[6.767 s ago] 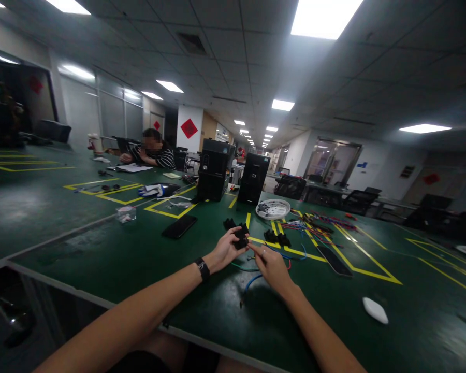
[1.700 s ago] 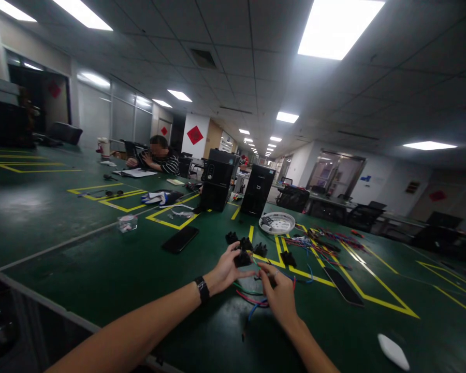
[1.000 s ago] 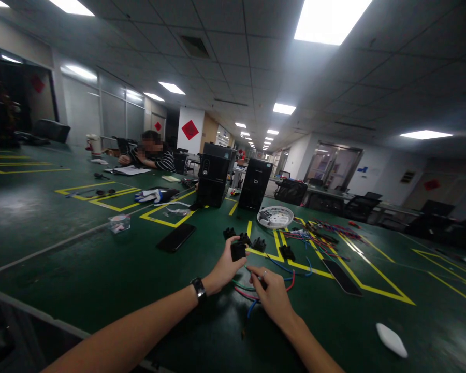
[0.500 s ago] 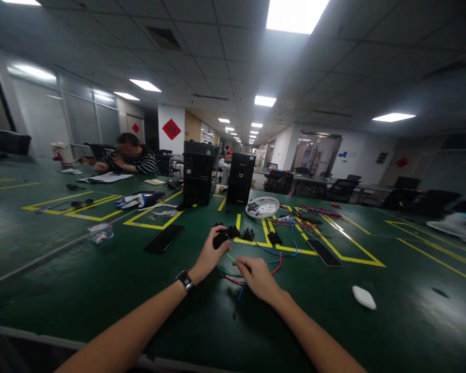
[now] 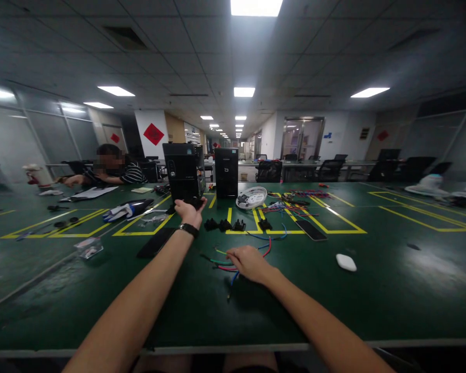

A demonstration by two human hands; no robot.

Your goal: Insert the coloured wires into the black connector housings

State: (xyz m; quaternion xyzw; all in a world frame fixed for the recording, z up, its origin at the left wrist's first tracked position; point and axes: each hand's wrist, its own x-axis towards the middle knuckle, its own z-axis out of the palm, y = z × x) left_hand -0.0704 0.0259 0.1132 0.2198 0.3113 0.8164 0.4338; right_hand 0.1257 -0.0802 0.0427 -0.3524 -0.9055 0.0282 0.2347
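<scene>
My left hand [image 5: 189,213] reaches forward in front of the black computer towers, its fingers closed around a dark piece [image 5: 193,201] that looks like a black plastic part, mostly merged with the tower behind. Lower down, my right hand [image 5: 250,263] pinches a thin green wire [image 5: 220,252] whose end pokes out to the left. Beneath and around that hand lie a green cable [image 5: 213,260], a red cable [image 5: 271,246] and a blue cable [image 5: 233,280]. Several small black plastic parts [image 5: 238,225] stand in a row beyond my hands.
Two computer towers [image 5: 227,173] stand at the back, with a white basket [image 5: 251,198] beside them. Bundled wires [image 5: 306,194] lie right of it. Phones [image 5: 311,230], a white case [image 5: 346,262], a clear box [image 5: 88,248] and gloves [image 5: 120,211] are around. A person [image 5: 114,168] sits far left.
My left hand has moved forward and left, away from the right hand, carrying the dark part. My right hand keeps its pinch on the green wire. The view has shifted.
</scene>
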